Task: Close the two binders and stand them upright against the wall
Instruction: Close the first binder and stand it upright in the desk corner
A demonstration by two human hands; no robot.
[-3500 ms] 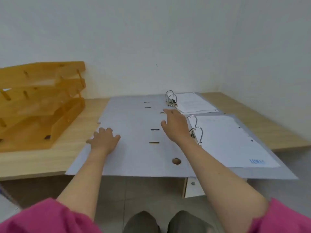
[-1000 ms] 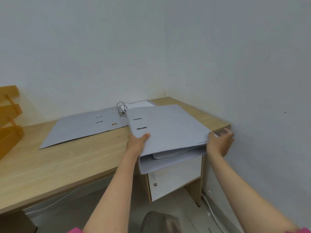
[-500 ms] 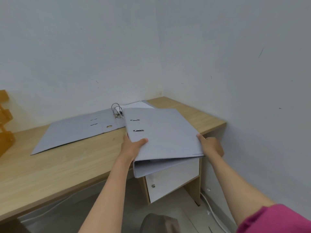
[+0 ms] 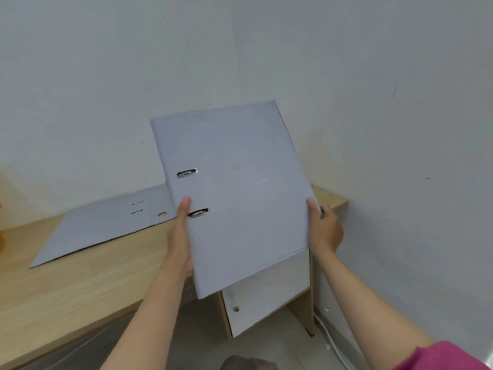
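I am gripping the closed binder (image 4: 240,196) tilted, long axis toward 11 o'clock; left hand (image 4: 181,241) clamping spine edge, right hand (image 4: 325,231) clamping opposite edge; wall (image 4: 106,76) at 12 o'clock.

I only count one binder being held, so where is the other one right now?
The open binder lies flat on the desk, left of the closed binder that the left hand and right hand hold up, near the back wall.
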